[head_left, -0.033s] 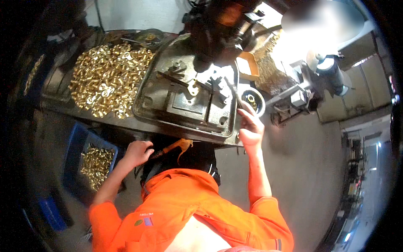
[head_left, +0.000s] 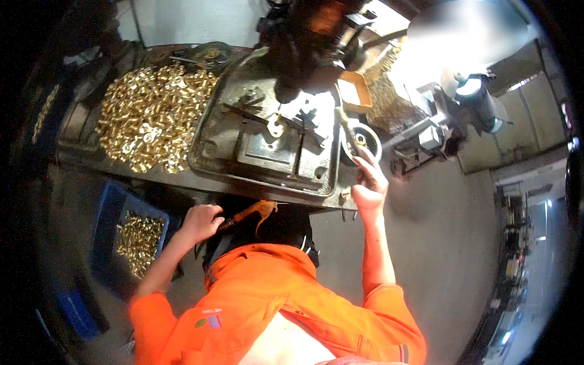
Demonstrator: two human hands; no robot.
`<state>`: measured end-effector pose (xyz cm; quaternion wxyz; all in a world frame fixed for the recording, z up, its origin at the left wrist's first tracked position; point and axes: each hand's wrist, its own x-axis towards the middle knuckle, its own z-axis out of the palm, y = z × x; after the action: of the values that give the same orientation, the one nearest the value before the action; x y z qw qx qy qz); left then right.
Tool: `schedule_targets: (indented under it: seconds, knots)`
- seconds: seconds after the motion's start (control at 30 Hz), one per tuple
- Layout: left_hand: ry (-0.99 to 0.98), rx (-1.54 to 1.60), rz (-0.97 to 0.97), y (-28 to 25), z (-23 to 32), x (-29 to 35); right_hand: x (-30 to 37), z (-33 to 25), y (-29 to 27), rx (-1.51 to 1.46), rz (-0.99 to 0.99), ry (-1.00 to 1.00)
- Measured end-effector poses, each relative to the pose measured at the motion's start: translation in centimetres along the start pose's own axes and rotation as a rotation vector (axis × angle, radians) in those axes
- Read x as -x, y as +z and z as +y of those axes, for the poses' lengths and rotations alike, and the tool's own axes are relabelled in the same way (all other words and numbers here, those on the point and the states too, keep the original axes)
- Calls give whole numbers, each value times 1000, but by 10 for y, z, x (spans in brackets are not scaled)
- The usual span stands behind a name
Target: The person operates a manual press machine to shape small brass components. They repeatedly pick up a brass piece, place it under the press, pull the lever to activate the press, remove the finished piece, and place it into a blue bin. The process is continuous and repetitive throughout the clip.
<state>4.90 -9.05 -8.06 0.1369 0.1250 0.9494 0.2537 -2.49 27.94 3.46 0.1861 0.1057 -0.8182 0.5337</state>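
Note:
My right hand (head_left: 370, 187) is closed on the handle of a slim brush (head_left: 348, 132), whose pale tip points away from me over the right rim of the metal machine tray (head_left: 261, 182). Beside the brush stands a round white container (head_left: 375, 146) with dark contents and a brassy ring shape. In the tray's fixture sits a brass fitting (head_left: 275, 126), under the dark machine head (head_left: 298, 67). My left hand (head_left: 204, 222) hangs below the bench edge, fingers curled by the dark end of an orange, hooked object (head_left: 258, 210). Whether it grips that end is hard to see.
A large heap of brass fittings (head_left: 152, 121) covers the bench left of the tray. A blue crate (head_left: 108, 213) with more brass pieces (head_left: 140, 240) stands lower left. Behind the white container is a yellow box (head_left: 363, 91); a bright lamp glares at upper right.
My right hand has shifted a little to the right, and the brush tip has swung right, away from the tray and closer to the white container. My left hand stays where it was.

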Motion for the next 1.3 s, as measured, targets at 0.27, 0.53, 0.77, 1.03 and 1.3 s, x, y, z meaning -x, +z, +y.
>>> schedule_targets:
  seconds: [0.27,0.53,0.77,1.03,1.3]
  knots:
    - [33,-30,-182,32,50,-43,-18,76,-50,691,103,-2]
    - [-41,19,-221,126,18,-79,-16,118,-49,795,78,-31]
    - [156,24,-384,25,48,-14,3,70,-63,660,130,48]
    - [305,598,288,-90,68,20,36,43,-60,508,143,54]
    - [-33,-246,202,-100,64,-3,46,12,-49,418,104,47]
